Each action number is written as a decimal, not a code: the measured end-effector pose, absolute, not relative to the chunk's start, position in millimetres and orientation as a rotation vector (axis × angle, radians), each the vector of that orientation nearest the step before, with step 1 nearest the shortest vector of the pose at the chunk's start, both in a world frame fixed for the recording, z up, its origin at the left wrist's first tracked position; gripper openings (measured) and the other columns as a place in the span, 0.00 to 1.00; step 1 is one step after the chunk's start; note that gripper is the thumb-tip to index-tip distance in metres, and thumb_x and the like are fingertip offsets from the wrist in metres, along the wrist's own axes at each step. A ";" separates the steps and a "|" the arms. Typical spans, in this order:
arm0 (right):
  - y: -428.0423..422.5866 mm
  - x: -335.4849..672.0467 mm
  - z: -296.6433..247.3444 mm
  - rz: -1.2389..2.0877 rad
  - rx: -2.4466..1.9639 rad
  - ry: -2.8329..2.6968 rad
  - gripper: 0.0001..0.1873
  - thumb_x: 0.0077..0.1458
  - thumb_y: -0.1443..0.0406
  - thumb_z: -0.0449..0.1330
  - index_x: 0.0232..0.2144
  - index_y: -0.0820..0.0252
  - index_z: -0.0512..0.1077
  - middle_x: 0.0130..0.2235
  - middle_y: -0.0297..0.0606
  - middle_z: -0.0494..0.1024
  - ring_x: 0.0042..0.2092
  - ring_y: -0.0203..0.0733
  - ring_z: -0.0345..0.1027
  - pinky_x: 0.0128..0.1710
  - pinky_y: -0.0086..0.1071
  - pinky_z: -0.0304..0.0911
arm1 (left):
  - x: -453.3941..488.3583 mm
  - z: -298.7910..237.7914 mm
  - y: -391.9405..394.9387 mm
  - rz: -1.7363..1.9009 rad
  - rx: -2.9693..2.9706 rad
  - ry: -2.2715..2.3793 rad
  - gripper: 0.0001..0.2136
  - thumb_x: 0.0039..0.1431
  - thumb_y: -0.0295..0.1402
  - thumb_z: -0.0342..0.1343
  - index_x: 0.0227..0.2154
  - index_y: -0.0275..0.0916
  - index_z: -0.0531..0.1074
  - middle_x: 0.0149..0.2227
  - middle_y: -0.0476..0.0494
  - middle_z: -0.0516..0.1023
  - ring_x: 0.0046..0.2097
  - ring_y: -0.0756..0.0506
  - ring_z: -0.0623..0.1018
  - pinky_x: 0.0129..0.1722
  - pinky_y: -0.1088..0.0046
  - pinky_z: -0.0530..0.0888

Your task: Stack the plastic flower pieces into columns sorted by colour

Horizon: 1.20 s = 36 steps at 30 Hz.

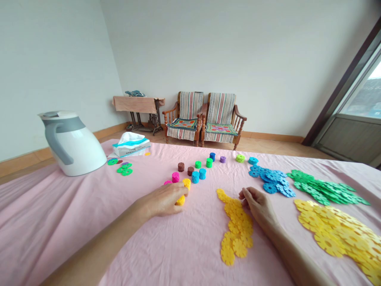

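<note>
My left hand [166, 200] rests on the pink cloth [89, 214], its fingers curled round a small yellow stack of discs [181, 200]. Beside it stand a second yellow stack [186, 183] and a pink stack [175, 177]. My right hand [258, 203] lies on the edge of a strip of loose yellow snowflake discs [236, 226], fingers bent and pinched at a disc. A row of short coloured stacks [202, 167] runs away behind both hands.
A white electric kettle [71, 143] stands at the left, a tissue pack [131, 145] behind it, green discs [123, 169] between. Piles of blue [272, 180], green [324, 190] and yellow discs [339, 228] lie at the right. Two wooden chairs [205, 119] stand by the wall.
</note>
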State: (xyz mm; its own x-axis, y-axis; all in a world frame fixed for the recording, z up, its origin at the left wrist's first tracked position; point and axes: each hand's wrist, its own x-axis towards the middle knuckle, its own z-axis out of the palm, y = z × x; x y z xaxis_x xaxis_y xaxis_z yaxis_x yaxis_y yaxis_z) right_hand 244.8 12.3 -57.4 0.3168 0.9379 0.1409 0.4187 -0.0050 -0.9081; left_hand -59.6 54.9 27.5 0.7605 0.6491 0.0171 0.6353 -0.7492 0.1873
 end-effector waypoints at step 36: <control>-20.6 71.8 -43.3 0.237 -1.576 -2.052 0.30 0.49 0.78 0.42 0.55 0.73 0.60 0.56 0.54 0.65 0.57 0.46 0.59 0.58 0.47 0.49 | -85.2 -34.8 -7.7 0.943 2.374 1.396 0.32 0.57 0.25 0.45 0.62 0.45 0.40 0.47 0.41 0.72 0.49 0.43 0.72 0.49 0.59 0.69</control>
